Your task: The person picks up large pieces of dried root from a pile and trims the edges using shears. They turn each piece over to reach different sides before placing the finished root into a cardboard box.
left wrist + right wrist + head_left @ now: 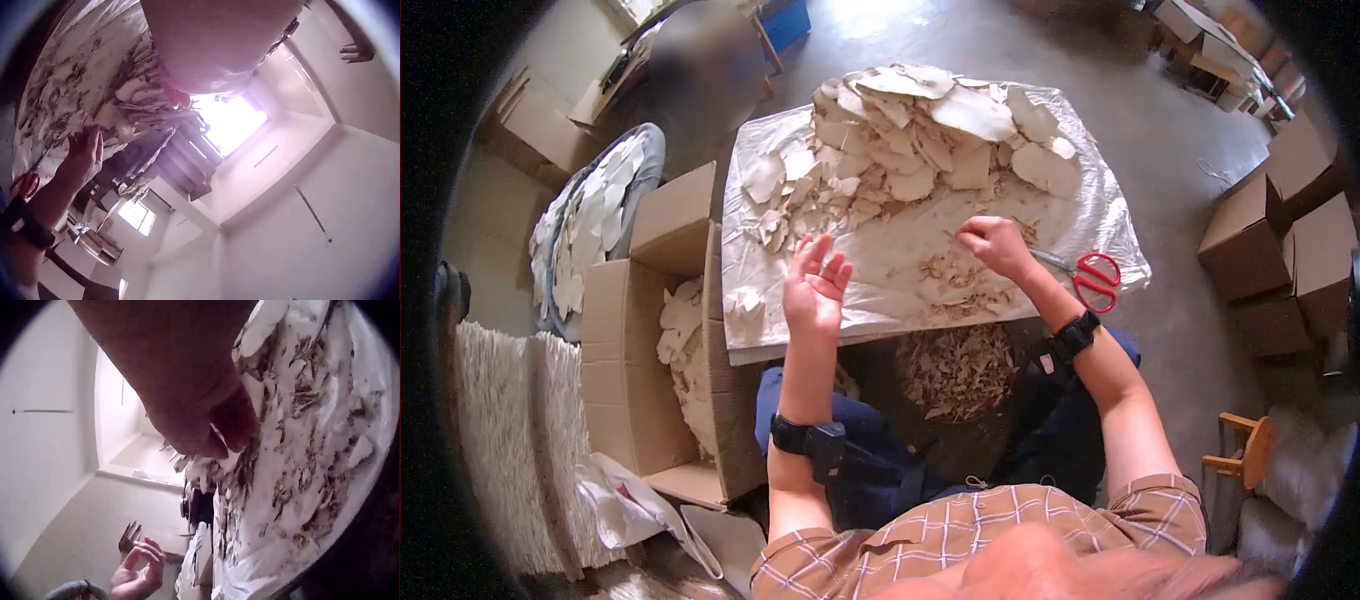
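Note:
Over the white-covered table (860, 290), my left hand (812, 295) is raised palm up, its fingers relaxed and holding nothing. My right hand (997, 245) is above the table's middle with fingers and thumb curled in; no piece plainly shows between them. In the right wrist view, the curled fingers (234, 422) overlap pale flakes behind them. A heap of pale, flat, brittle-looking pieces (920, 140) covers the table's far half. Small brown and cream scraps (965, 285) lie scattered below the right hand. Red-handled scissors (1097, 282) rest at the table's right edge, blades partly hidden by the right forearm.
Between the knees, beige chips (955, 370) fill a round container. An open cardboard box (615, 370) holding pale pieces stands against the table's left side, with a round tray (655, 150) of pieces beyond. Cardboard boxes (1250, 235) and a wooden stool (1255, 450) are on the right.

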`<state>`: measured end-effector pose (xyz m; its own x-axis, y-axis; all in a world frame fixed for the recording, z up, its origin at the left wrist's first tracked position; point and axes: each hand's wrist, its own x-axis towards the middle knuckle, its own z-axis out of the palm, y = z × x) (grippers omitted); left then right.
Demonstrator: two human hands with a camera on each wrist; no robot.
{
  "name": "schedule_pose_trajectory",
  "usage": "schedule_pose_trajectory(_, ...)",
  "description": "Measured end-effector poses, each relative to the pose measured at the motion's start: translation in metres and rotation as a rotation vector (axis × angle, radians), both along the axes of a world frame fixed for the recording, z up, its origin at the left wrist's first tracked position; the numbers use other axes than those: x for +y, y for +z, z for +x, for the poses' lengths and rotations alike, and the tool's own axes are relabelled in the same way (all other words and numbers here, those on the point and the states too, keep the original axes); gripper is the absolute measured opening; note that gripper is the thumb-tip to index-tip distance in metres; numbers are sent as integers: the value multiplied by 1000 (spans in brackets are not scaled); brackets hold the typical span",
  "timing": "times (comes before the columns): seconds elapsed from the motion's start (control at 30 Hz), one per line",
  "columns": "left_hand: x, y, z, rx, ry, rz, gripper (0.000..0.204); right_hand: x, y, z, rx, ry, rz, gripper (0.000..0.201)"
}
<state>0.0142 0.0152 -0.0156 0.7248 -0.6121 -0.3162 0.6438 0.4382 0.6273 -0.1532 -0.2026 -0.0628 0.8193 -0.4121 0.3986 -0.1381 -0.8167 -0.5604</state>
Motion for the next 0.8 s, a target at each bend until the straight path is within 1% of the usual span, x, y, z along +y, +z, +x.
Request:
schedule_pose_trajectory(0.07,-11,0,-9,5,-43,-8,31,-19,-2,0,1,-200,856,19)
schedule_pose_trajectory(0.1,-17,6,-16,0,-52,5,30,-33,-9,2,-15,-245,1061,20)
schedule_pose_trajectory(0.13,-22,10,-21,-1,-56,0,30,-43,-7,4,-18,-248,1057,20)
schedule_pose_trajectory(0.2,-31,15,-26,15,-73,16,28,-60,-3,11,-196,-389,1239,21)
schedule_pose_trajectory(0.23,-34,14,-27,23,-84,6,30,-68,-1,17,-262,-393,1281,26)
schedule_pose_trajectory(0.27,-37,14,-28,20,-85,2,30,-77,1,23,-266,-392,1278,26)
schedule_pose_trajectory(0.37,-44,13,-33,1,-109,12,31,-97,1,44,-505,-340,1584,34)
schedule_pose_trajectory(0.4,-45,12,-34,-3,-105,10,31,-103,-1,49,-504,-333,1584,34)
schedule_pose_trajectory(0.47,-45,12,-37,30,-128,6,31,-111,-6,59,-747,-206,1795,30)
schedule_pose_trajectory(0.5,-46,12,-39,19,-128,23,31,-115,-6,63,-748,-197,1799,30)
schedule_pose_trajectory(0.57,-43,11,-38,19,-135,38,32,-123,-7,70,-782,-286,1853,20)
schedule_pose_trajectory(0.6,-41,10,-37,28,-148,51,32,-124,-7,72,-785,-279,1856,20)
schedule_pose_trajectory(0.67,-39,10,-35,21,-142,63,31,-123,-6,75,-751,-458,1762,13)
schedule_pose_trajectory(0.7,-38,10,-35,2,-173,59,31,-117,-2,72,-749,-457,1762,13)
schedule_pose_trajectory(0.77,-37,10,-37,-7,-197,53,30,-89,15,54,-826,-523,1568,8)
schedule_pose_trajectory(0.8,-41,11,-41,-57,-235,90,30,-73,23,44,-816,-524,1564,8)
